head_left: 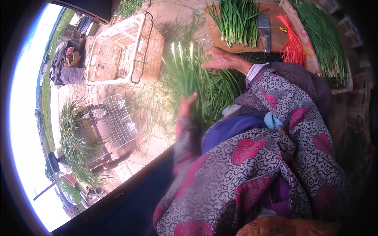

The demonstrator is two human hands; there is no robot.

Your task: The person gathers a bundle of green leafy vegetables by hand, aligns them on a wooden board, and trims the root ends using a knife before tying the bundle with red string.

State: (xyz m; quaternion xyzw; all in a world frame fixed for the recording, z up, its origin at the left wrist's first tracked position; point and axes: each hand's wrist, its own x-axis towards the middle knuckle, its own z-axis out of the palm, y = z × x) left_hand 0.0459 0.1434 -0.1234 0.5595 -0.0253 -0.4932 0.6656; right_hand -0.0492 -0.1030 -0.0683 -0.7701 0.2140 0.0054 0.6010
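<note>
A thick bundle of long green chives [189, 74] lies on the ground in front of me. My left hand [186, 105] grips its near side, fingers pushed into the leaves. My right hand [221, 61] lies over the far side and holds the stalks down. Both sleeves are grey with red flowers. Just beyond my right hand is a brown cutting board [275, 41] with more chives [236, 21] on it, a cleaver [264, 31] and a bunch of red ties [292, 43].
A white plastic basket [126, 51] with a wire handle lies on its side at the upper left. A wire basket [114, 122] stands at the left among loose chive trimmings [75, 145]. Another long row of chives [325, 43] lies at the upper right.
</note>
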